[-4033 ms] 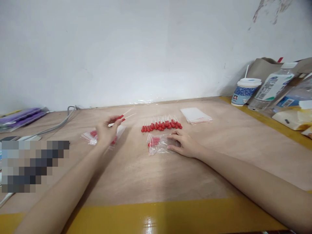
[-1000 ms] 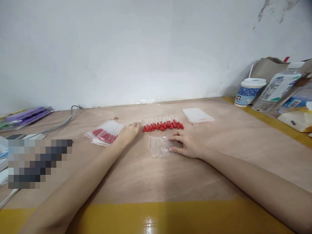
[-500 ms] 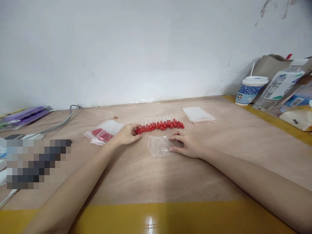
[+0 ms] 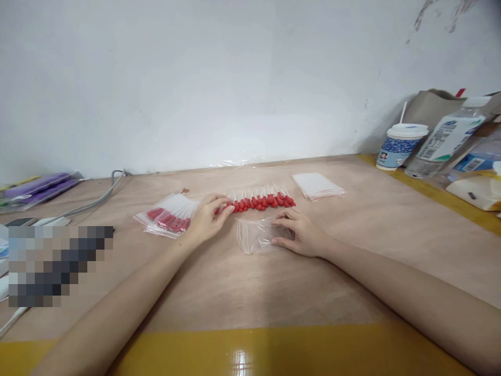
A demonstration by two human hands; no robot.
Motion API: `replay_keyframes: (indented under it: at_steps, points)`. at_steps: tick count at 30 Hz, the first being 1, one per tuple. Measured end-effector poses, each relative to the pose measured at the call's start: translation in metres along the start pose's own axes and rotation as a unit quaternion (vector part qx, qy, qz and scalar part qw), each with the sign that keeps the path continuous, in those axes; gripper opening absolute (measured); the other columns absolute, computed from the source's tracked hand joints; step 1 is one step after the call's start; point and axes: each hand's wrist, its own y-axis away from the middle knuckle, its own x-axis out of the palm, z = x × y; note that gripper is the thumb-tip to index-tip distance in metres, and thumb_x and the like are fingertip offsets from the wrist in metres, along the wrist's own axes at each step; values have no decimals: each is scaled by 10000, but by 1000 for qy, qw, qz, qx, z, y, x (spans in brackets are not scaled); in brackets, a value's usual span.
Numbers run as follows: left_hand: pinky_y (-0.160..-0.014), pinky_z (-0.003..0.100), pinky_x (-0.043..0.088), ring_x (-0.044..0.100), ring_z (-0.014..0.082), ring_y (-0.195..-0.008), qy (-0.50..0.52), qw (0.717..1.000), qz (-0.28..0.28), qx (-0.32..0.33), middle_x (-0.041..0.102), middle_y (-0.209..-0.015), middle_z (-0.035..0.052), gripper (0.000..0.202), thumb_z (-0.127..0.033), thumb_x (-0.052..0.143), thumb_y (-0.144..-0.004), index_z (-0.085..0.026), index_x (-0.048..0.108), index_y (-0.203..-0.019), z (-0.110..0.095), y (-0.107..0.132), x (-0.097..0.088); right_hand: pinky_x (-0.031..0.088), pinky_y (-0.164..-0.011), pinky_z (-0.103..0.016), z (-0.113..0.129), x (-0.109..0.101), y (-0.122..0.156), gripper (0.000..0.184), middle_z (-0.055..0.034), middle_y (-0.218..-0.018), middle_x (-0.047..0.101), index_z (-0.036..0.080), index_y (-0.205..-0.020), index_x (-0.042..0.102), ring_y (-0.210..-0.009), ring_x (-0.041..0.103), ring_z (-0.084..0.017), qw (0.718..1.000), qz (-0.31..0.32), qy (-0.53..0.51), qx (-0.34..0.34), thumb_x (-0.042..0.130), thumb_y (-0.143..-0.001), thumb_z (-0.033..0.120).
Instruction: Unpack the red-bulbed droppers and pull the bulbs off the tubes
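A row of white sticks with rounded red ends (image 4: 264, 201) lies in the middle of the table, red ends toward me. At its left end my left hand (image 4: 211, 215) has thumb and fingers closed around the outermost red-ended sticks, partly hiding them. Just in front of the row, a clear zip bag (image 4: 252, 237) lies flat, with no sticks visible in it. My right hand (image 4: 303, 232) rests on this bag's right side, its thumb and curled fingers gripping the film. Left of my left hand are overlapping filled bags (image 4: 168, 216) showing red ends inside.
A stack of flat zip bags (image 4: 318, 186) lies at the back right. Farther right stand a paper cup (image 4: 401, 147) with a straw and a plastic bottle (image 4: 446, 138). Purple packets (image 4: 43, 188) and a grey cable (image 4: 102, 198) are at the left, beside a blurred-out patch.
My left hand has closed its thumb toward its fingers at the row's left end and covers more of the red ends there. My right hand stays on the bag.
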Motion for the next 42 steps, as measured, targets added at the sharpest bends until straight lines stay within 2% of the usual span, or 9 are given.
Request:
replay_keyframes:
  at_steps: [6,13,20,26,29,32,36,39,42]
  points:
    - [-1069,427,252,286,212,-1308,13,979,172,106,376,-1391,75,447,-380,336,-912,-206,386,-1320,-44,25,14,382,-985,-451,-2,2,1,447,-119,-1265,498,179,-1217,517,-1174,453,-253,999,44,19,-18,484,-842,421]
    - [-1085,509,-30,70,219,-1368,-54,936,329,111,90,-1478,79,600,-489,264,-907,-240,60,-1414,-27,34,10,221,-1097,-436,-7,-5,5,646,-81,-1453,228,201,-1384,280,-1331,222,-249,983,178,37,27,393,-851,547]
    - [-1074,508,-68,44,223,-1369,-65,923,359,124,35,-1480,69,629,-531,249,-894,-251,24,-1411,-23,31,4,241,-1083,-426,-7,-11,5,692,-79,-1440,272,207,-1359,341,-1315,266,-261,981,190,6,45,473,-792,582]
    - [-1096,477,-35,81,204,-1369,-36,931,334,144,107,-1483,43,607,-483,282,-906,-255,40,-1414,-22,34,6,453,-821,-347,-8,-3,-5,327,-96,-1015,616,163,-1035,601,-942,571,-206,986,20,-14,166,556,-792,376]
    - [-1105,463,51,175,197,-1353,4,939,307,154,213,-1465,44,578,-437,323,-909,-255,104,-1412,-24,36,7,451,-701,-315,-13,1,-10,223,-68,-873,607,168,-893,615,-812,569,-187,975,5,14,223,620,-728,318]
    - [-1070,403,226,353,196,-1265,8,970,209,122,432,-1351,72,477,-392,359,-902,-207,341,-1342,-19,34,4,424,-647,-292,-13,0,-10,152,-37,-771,585,182,-745,608,-732,544,-167,973,25,11,231,620,-722,332]
    - [-946,382,351,516,226,-1039,-149,988,36,-21,611,-1059,78,325,-351,383,-873,-174,635,-978,9,27,-13,396,-670,-299,-8,-11,-9,154,-29,-750,580,191,-676,587,-737,523,-170,985,-5,29,169,606,-731,333]
    - [-886,450,355,476,324,-1059,-310,936,2,-165,560,-1102,131,313,-342,433,-818,-160,629,-980,37,25,-33,390,-699,-305,-15,-28,-13,173,-21,-733,603,199,-696,582,-744,528,-173,981,-122,35,146,560,-757,360]
    - [-848,488,357,459,379,-1058,-355,891,23,-281,518,-1119,191,393,-397,467,-786,-135,584,-1055,57,26,-53,395,-661,-304,-36,-52,-18,203,-25,-725,620,197,-707,586,-683,536,-170,931,-256,59,252,544,-743,393]
